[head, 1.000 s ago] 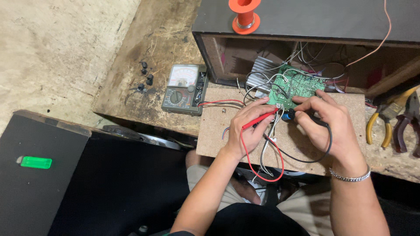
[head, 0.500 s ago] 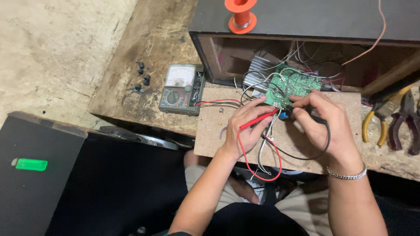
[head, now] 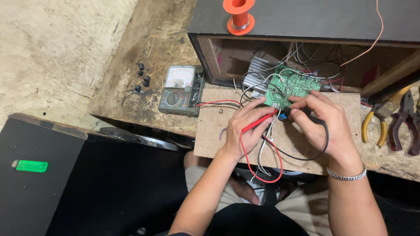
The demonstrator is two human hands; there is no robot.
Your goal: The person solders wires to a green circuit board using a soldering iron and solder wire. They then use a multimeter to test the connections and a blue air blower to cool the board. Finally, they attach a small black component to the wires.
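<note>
My left hand (head: 247, 129) grips a red test probe (head: 259, 123) whose tip touches the near edge of a green circuit board (head: 289, 85). My right hand (head: 321, 124) holds a black test probe (head: 306, 117) against the same edge of the board. Red and black leads (head: 258, 168) loop below my hands and run to an analog multimeter (head: 179, 89) lying to the left. The board rests on a chipboard panel (head: 214, 135), with several wires trailing into an open dark cabinet (head: 306, 19) behind it.
An orange wire spool (head: 238, 15) stands on top of the cabinet. Yellow-handled pliers (head: 372, 122) and dark red pliers (head: 404, 124) lie at the right. Several small black knobs (head: 142, 78) sit left of the meter. A green lighter (head: 31, 166) lies on a black box.
The view has shifted slightly. Both hands stay at the board's edge with the probes, with only small adjustments of the fingers.
</note>
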